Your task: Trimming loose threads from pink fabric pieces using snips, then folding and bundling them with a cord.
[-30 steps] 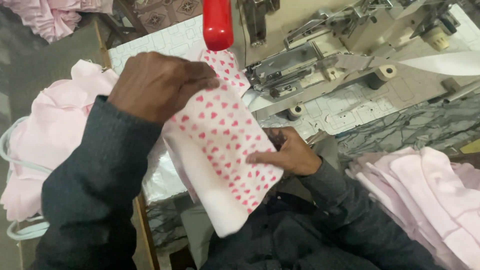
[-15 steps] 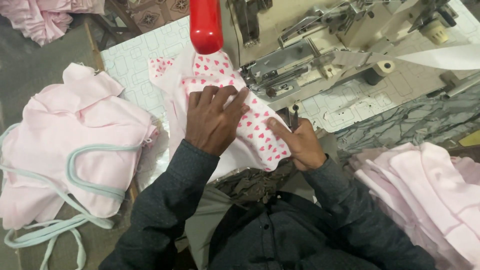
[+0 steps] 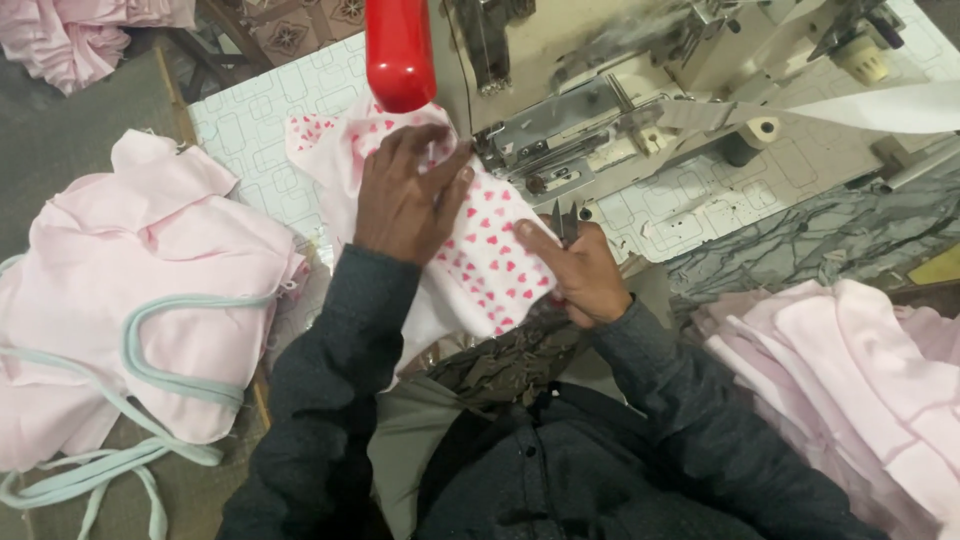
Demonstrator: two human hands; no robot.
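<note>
A white cloth piece with small red hearts (image 3: 490, 262) lies on the sewing table in front of the sewing machine (image 3: 570, 110). My left hand (image 3: 405, 195) presses flat on it, fingers spread toward the machine's presser foot. My right hand (image 3: 580, 272) pinches the cloth's right edge and also holds small thread snips (image 3: 565, 220) that point up. The cloth's near end hangs over the table edge toward my lap.
A red cylinder (image 3: 398, 50) stands on the machine at the top. Pink garments with pale green trim (image 3: 140, 300) are piled at the left. Folded pink cloth pieces (image 3: 860, 370) are stacked at the right. A white tape strip (image 3: 860, 108) feeds into the machine.
The heart-print cloth moved from raised over my lap onto the table, up to the machine. My left hand went from gripping its top to pressing flat on it.
</note>
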